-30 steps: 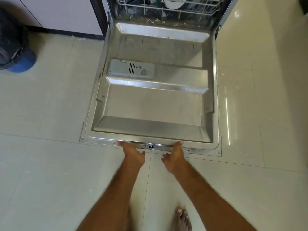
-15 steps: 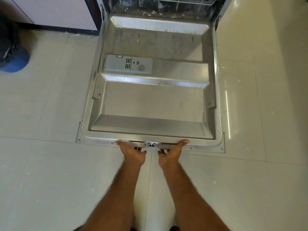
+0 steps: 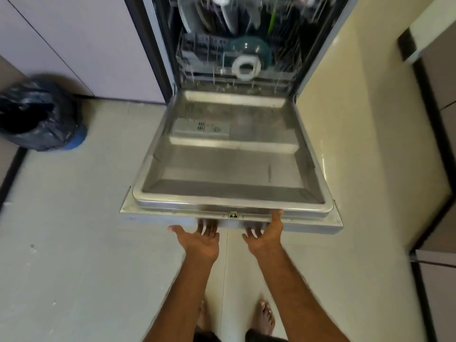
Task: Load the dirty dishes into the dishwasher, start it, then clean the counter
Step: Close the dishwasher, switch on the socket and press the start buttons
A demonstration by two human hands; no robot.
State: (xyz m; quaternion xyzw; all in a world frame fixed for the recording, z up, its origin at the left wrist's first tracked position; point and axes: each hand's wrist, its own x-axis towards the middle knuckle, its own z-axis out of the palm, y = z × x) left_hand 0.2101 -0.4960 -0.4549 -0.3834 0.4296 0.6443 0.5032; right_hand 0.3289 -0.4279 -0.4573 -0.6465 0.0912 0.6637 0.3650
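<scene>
Two hands are at the front edge of the open dishwasher door, one on each side of the little latch in the middle of that edge. The left hand is palm up with its fingers tucked under the edge and the thumb sticking out wide to the left, so it's more supporting than gripping. The right hand also has its fingers underneath, but its thumb reaches up over the rim, so it's pinching the door's edge between thumb and fingers.

The door is folded down toward the person, steel inner side up, with the grey detergent dispenser near its back left part.

Behind it the lower rack is loaded. A teal bowl sits near the rack's front with a white ring-shaped piece right in front of it, and plates stand on edge further back. It's pretty blurry in there, so I can't make out the rest.

Off to the left on the tiled floor is a blue bin with a black bag, up against the pale cabinets. One bare foot shows at the bottom.
</scene>
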